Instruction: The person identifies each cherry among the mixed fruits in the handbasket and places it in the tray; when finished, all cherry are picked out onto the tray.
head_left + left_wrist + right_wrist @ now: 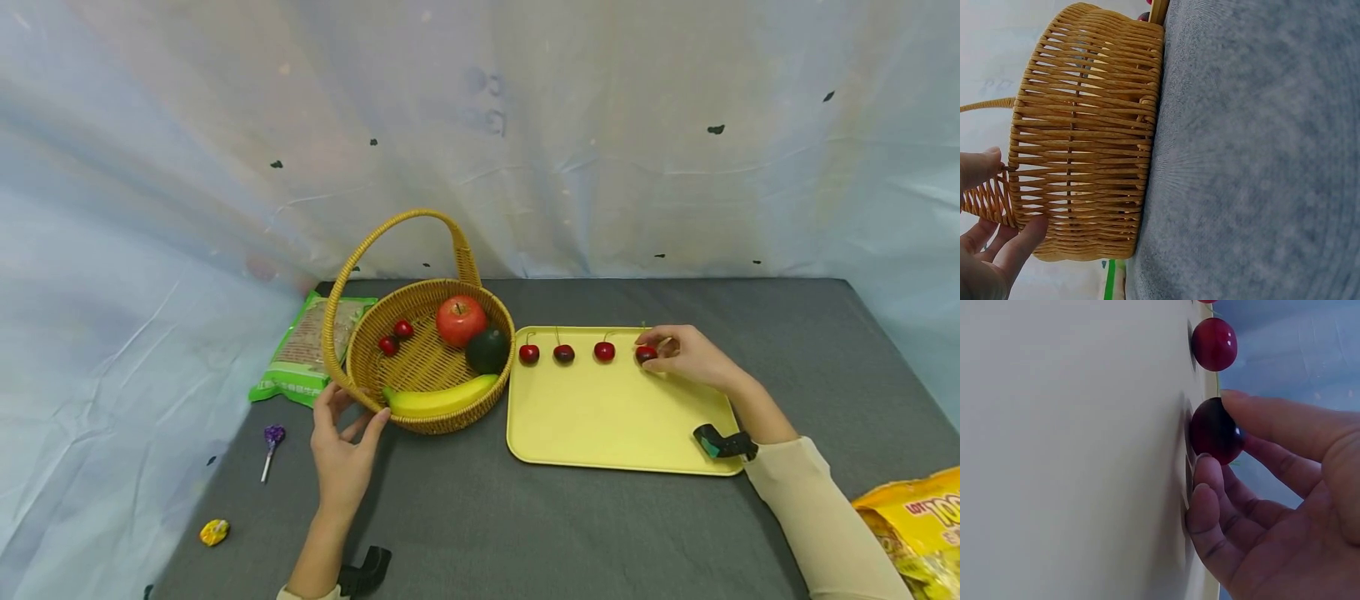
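My left hand (347,450) grips the wicker basket (431,425) at the near foot of its handle, thumb on one side and fingers on the other. Inside the basket lie a red apple (461,321), a dark green avocado-like fruit (487,351), a banana (441,400) and two cherries (403,329). With thumb and fingertips, my right hand (688,357) pinches a dark cherry (1213,434) at the back right of the yellow tray (600,425). Three more cherries (564,354) with stems sit in a row to its left along the tray's back edge.
A green-edged bag (303,354) lies behind and left of the basket. Left of my left hand are a purple lollipop (273,437) and a yellow wrapped candy (214,532). A yellow snack bag (918,533) stands at the right front of the grey table (570,533).
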Motion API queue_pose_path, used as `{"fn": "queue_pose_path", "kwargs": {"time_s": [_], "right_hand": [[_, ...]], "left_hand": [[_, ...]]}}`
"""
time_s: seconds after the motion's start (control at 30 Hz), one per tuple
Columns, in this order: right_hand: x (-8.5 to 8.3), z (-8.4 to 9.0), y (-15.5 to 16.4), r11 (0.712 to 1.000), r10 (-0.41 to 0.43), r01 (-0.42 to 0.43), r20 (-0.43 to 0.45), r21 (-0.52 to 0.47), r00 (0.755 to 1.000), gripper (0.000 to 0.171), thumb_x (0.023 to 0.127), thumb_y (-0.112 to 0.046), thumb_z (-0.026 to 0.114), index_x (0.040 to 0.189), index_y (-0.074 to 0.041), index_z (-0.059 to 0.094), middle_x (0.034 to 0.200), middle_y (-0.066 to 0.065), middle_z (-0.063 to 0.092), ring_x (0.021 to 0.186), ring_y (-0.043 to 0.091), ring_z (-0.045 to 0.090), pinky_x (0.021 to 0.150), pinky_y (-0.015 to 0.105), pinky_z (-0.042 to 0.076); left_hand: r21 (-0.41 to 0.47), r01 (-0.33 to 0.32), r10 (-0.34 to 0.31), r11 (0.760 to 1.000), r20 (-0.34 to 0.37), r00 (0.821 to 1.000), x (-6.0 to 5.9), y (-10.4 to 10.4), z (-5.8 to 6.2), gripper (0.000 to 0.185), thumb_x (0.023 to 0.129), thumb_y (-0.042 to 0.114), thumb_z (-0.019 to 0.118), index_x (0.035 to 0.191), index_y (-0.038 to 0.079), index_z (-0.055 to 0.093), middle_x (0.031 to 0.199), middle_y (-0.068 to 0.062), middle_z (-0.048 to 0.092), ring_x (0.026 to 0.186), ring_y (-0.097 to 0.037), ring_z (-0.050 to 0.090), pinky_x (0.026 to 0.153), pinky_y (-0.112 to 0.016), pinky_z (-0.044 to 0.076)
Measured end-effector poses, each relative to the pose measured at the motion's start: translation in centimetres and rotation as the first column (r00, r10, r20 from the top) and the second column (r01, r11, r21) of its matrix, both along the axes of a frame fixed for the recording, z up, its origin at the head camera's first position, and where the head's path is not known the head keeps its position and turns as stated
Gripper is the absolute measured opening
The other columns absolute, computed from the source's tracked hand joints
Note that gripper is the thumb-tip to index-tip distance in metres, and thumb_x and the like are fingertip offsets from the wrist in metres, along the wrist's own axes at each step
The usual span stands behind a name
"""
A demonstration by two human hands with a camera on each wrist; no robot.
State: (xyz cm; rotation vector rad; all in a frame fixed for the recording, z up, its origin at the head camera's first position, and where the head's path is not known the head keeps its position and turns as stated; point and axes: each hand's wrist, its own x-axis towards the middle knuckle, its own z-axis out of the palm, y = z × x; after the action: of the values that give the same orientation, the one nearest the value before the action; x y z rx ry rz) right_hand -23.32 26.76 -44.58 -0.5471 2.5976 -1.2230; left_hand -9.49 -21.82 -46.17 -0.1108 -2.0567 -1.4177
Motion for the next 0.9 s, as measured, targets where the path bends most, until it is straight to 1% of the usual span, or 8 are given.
{"fn": "queue_pose_path", "kwargs": {"time_s": [0.2, 0.3, 0.43, 0.53, 0.67, 0.77, 0.83, 0.9], "right_hand": [[-0.1, -0.1, 0.7, 1.000, 0.006, -0.006, -0.008, 0.009, 1.000, 0.041, 0.088, -0.007, 0.077, 0.123, 0.007, 0.063, 0.107, 0.021, 0.063, 0.083, 0.024, 0.062, 0.064, 0.025, 0.051], [0.0, 0.3, 1.1, 1.000, 0.003, -0.003, -0.021, 0.013, 1.000, 0.043, 0.090, -0.007, 0.075, 0.128, 0.007, 0.060, 0.112, 0.024, 0.059, 0.085, 0.027, 0.062, 0.063, 0.027, 0.053], [0.1, 1.0, 1.3, 1.000, -0.004, 0.005, -0.068, 0.017, 0.998, 0.047, 0.091, -0.007, 0.073, 0.132, 0.008, 0.056, 0.120, 0.027, 0.055, 0.091, 0.030, 0.060, 0.064, 0.027, 0.054], [0.0, 1.5, 0.8, 1.000, -0.004, 0.006, -0.111, 0.023, 0.994, 0.049, 0.093, -0.009, 0.072, 0.134, 0.008, 0.053, 0.126, 0.028, 0.054, 0.092, 0.030, 0.059, 0.066, 0.027, 0.053], [-0.4, 2.4, -1.3, 1.000, -0.008, 0.008, -0.162, -0.001, 0.987, 0.048, 0.094, -0.011, 0.070, 0.137, 0.004, 0.053, 0.127, 0.024, 0.052, 0.092, 0.028, 0.058, 0.070, 0.029, 0.052], [-0.9, 3.3, -4.1, 0.999, -0.001, -0.006, -0.201, -0.036, 0.980, 0.047, 0.094, -0.011, 0.071, 0.137, 0.000, 0.055, 0.125, 0.019, 0.052, 0.094, 0.028, 0.058, 0.073, 0.032, 0.052], [-1.4, 4.1, -6.5, 0.997, 0.029, -0.042, -0.218, -0.058, 0.975, 0.047, 0.094, -0.012, 0.071, 0.138, -0.003, 0.055, 0.126, 0.016, 0.053, 0.097, 0.028, 0.057, 0.076, 0.035, 0.052], [-1.9, 5.0, -9.3, 0.991, 0.078, -0.100, -0.228, -0.086, 0.971, 0.048, 0.095, -0.013, 0.071, 0.138, -0.004, 0.055, 0.128, 0.015, 0.053, 0.104, 0.030, 0.056, 0.083, 0.041, 0.053]], "left_hand": [[-0.004, -0.001, 0.001, 1.000, -0.003, 1.000, 0.0, 0.1, 0.2, 0.070, 0.083, -0.010, 0.075, 0.143, -0.002, 0.041, 0.123, -0.026, 0.052, 0.116, -0.031, 0.055, 0.085, -0.021, 0.058], [-0.005, -0.003, 0.003, 1.000, -0.001, 1.000, -0.1, 0.1, 0.1, 0.070, 0.083, -0.010, 0.075, 0.143, -0.001, 0.041, 0.123, -0.027, 0.051, 0.116, -0.033, 0.055, 0.086, -0.024, 0.058], [-0.006, 0.001, -0.001, 1.000, 0.000, 1.000, -0.1, 0.0, 0.0, 0.069, 0.083, -0.010, 0.075, 0.143, -0.002, 0.041, 0.122, -0.028, 0.051, 0.116, -0.036, 0.054, 0.086, -0.028, 0.059], [-0.006, 0.001, -0.001, 1.000, 0.002, 1.000, -0.1, 0.0, 0.0, 0.069, 0.084, -0.009, 0.075, 0.143, 0.000, 0.042, 0.122, -0.028, 0.051, 0.117, -0.037, 0.054, 0.087, -0.027, 0.059], [-0.007, -0.001, 0.001, 1.000, 0.004, 1.000, -0.1, 0.0, -0.1, 0.069, 0.084, -0.010, 0.074, 0.144, 0.002, 0.042, 0.123, -0.029, 0.051, 0.117, -0.036, 0.054, 0.087, -0.024, 0.058], [-0.006, -0.001, 0.001, 1.000, 0.005, 1.000, -0.1, 0.0, -0.1, 0.069, 0.084, -0.010, 0.074, 0.144, 0.002, 0.041, 0.124, -0.029, 0.051, 0.117, -0.034, 0.054, 0.086, -0.021, 0.057], [-0.003, -0.002, 0.002, 1.000, 0.006, 1.000, 0.0, 0.0, -0.1, 0.069, 0.084, -0.010, 0.074, 0.144, 0.002, 0.041, 0.124, -0.030, 0.051, 0.118, -0.032, 0.054, 0.086, -0.020, 0.057], [-0.001, -0.006, 0.006, 1.000, 0.008, 1.000, 0.0, 0.0, -0.1, 0.070, 0.084, -0.010, 0.074, 0.144, 0.002, 0.041, 0.124, -0.029, 0.051, 0.117, -0.030, 0.055, 0.086, -0.019, 0.057]]}}
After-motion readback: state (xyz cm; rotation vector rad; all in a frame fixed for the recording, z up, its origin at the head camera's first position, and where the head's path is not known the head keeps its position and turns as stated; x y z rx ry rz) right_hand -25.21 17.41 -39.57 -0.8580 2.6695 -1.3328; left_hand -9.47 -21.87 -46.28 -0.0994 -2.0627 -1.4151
